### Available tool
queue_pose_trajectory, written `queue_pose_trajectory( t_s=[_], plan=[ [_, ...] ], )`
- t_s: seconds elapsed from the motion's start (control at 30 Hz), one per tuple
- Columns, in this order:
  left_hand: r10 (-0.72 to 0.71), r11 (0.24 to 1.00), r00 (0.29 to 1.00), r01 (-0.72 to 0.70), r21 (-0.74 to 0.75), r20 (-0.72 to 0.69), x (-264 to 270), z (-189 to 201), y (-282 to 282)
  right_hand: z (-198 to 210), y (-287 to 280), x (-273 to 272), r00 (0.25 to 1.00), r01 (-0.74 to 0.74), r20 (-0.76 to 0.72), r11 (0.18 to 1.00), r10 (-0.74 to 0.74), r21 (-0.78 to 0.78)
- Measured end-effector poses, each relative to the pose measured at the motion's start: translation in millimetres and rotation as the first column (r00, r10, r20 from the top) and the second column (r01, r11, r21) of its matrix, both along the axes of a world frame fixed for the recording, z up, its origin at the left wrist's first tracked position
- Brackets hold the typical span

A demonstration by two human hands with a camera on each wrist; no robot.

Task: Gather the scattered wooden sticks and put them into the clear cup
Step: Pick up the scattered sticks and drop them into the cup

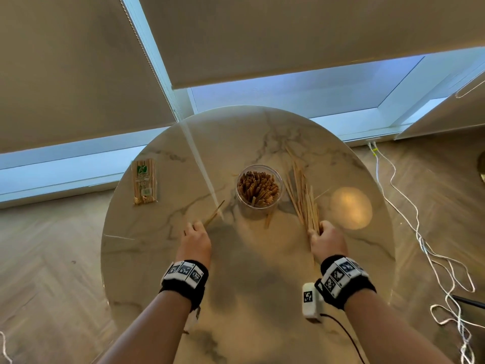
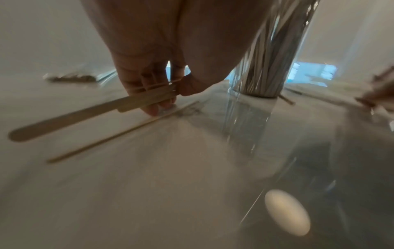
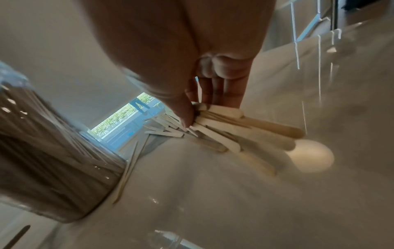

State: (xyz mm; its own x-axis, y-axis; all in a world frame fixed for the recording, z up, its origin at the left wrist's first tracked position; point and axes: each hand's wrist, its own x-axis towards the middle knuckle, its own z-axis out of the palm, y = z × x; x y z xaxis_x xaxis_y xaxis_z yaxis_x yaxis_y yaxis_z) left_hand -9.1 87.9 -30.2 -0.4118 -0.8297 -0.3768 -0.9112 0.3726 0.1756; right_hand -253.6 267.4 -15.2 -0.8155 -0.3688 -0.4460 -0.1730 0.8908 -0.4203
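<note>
Sticks point(image 1: 304, 198) made of wood lie in a loose fan on the table point(image 1: 249, 285), just to the right of the cup point(image 1: 258, 189). The cup is clear, stands upright near the middle of the table, and is already packed with many sticks that stand on end. The right hand point(image 1: 326, 241) is in front of the cup and to its right; its thumb and fingers point(image 3: 215, 91) are closed around the near ends of the fan, so a thick bunch is clamped in this hand. The left hand point(image 1: 196, 239) is in front of the cup and to its left, and it pinches a few flat sticks point(image 2: 89, 111) between thumb and fingers, close to the table top. One thin stick point(image 2: 121, 133) lies on the table just under this hand. One more stick point(image 1: 267, 220) lies against the foot of the cup. Far to the left of the cup lies a sealed packet point(image 1: 144, 181) of sticks.
</note>
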Motion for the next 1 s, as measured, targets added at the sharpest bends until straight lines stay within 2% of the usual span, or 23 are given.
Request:
queue_pose_trajectory(
  t_s=[0.07,0.13,0.2,0.27,0.37,0.4,0.5,0.57,0.63,0.7,0.83,0.9,0.93,1.0],
  plan=[
    [0.188,0.97,0.978,-0.171,0.171,-0.092,2.8,7.9,14.6,9.0,15.5,12.8,0.998,0.024,0.058,0.998,-0.021,-0.05],
    [0.342,0.905,0.919,-0.267,0.331,-0.194,1.8,18.5,34.0,18.0,27.4,27.6,0.991,0.032,0.13,0.994,-0.018,-0.108],
    [0.42,0.854,0.866,-0.276,0.441,-0.271,-0.7,22.6,55.1,25.7,34.4,45.2,0.979,0.025,0.205,0.986,0.01,-0.167],
    [0.496,0.793,0.822,-0.298,0.531,-0.28,-4.1,22.1,73.7,32.5,36.2,65.2,0.963,-0.014,0.261,0.979,0.068,-0.203],
    [0.656,0.652,0.697,-0.331,0.682,-0.288,-11.1,16.8,95.3,33.8,33.3,94.0,0.927,-0.104,0.337,0.975,0.168,-0.198],
    [0.682,0.614,0.678,-0.328,0.718,-0.274,-12.7,14.6,101.9,34.5,31.0,102.8,0.914,-0.142,0.351,0.971,0.202,-0.191],
    [0.714,0.521,0.651,-0.25,0.816,-0.257,-17.3,22.7,118.3,37.6,22.6,126.3,0.887,-0.253,0.337,0.942,0.316,-0.219],
    [0.723,0.492,0.632,-0.188,0.85,-0.278,-20.2,25.5,123.9,43.9,17.7,137.9,0.886,-0.335,0.255,0.915,0.387,-0.223],
    [0.752,0.471,0.6,-0.2,0.859,-0.273,-19.9,23.2,123.8,49.7,15.6,144.8,0.868,-0.424,0.174,0.877,0.464,-0.226],
    [0.792,0.427,0.563,-0.231,0.874,-0.238,-14.9,18.9,121.1,53.4,16.4,148.5,0.835,-0.485,0.158,0.841,0.527,-0.238],
    [0.796,0.459,0.555,-0.291,0.839,-0.243,1.3,7.2,110.7,53.5,23.0,148.0,0.802,-0.495,0.169,0.795,0.573,-0.35],
    [0.817,0.449,0.515,-0.284,0.847,-0.26,7.7,11.9,107.4,52.8,26.3,145.6,0.819,-0.455,0.161,0.794,0.551,-0.403],
    [0.808,0.452,0.523,-0.256,0.855,-0.271,11.0,16.0,107.5,50.9,26.3,143.0,0.843,-0.444,0.113,0.798,0.527,-0.407],
    [0.677,0.544,0.67,-0.175,0.821,-0.305,19.7,21.8,110.4,48.9,21.7,136.0,0.892,-0.403,0.021,0.818,0.451,-0.409]
  ],
)
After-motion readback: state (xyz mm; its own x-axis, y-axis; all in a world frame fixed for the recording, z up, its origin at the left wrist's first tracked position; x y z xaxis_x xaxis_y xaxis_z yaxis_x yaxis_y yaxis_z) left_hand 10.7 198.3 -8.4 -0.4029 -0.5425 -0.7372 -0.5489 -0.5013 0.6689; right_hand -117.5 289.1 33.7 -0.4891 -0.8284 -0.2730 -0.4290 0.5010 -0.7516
